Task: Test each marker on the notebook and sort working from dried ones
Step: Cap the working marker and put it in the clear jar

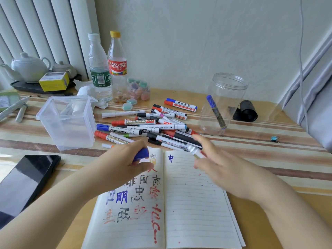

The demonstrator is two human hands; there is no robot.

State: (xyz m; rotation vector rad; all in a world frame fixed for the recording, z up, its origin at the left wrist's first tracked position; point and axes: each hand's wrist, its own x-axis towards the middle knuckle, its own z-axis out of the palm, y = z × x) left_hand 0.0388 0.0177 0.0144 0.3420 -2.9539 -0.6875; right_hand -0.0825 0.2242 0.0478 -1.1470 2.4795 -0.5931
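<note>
Your open notebook (179, 203) lies nearest at six o'clock, its left page full of red, blue and black test marks, a single blue character on the right page. At nine o'clock of its top edge, your left hand (124, 162) curls round a blue cap (142, 154). At three o'clock, your right hand (221, 164) pinches a blurred white marker (195, 151) between thumb and fingers. Loose markers (149, 124) are heaped at twelve o'clock, between a square clear tub (68, 121) and a round jar (222, 105) holding one blue marker (215, 110).
</note>
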